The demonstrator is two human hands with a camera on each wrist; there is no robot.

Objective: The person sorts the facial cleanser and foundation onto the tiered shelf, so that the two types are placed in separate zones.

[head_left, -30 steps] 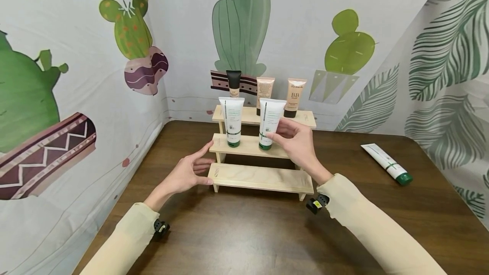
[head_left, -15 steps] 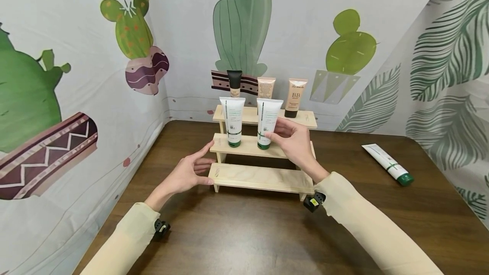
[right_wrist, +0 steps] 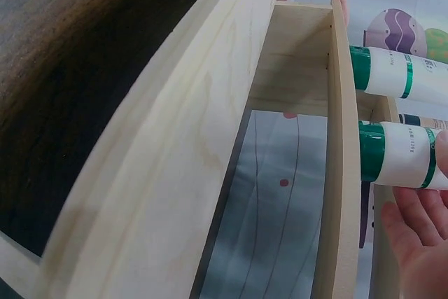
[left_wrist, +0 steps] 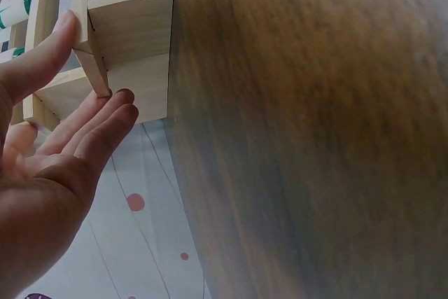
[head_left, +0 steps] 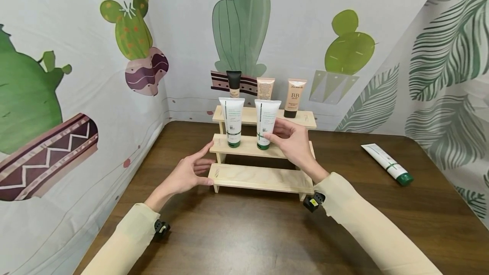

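A three-tier wooden stand (head_left: 263, 177) is on the table, with two white tubes on its middle step. My right hand (head_left: 296, 141) pinches the right-hand white tube (head_left: 267, 118) between thumb and fingers; its green cap (right_wrist: 372, 151) is down at the step. Beside it, the left white tube (head_left: 231, 120) stands upright on its own cap. With fairly straight fingers, my left hand (head_left: 187, 171) touches the stand's left side, thumb at the lowest step (left_wrist: 81, 19) and fingertips near the middle one.
On the top step stand a black-capped tube (head_left: 234, 82), a beige tube (head_left: 265, 88) partly hidden, and a BB cream tube (head_left: 295, 98). Another white tube (head_left: 387, 164) lies on the table (head_left: 244, 232) at the right. A cactus-print cloth (head_left: 183, 46) hangs behind.
My right hand has shifted the white tube a little to the left along the middle step and turned it more upright. My left hand stays at the stand's side.
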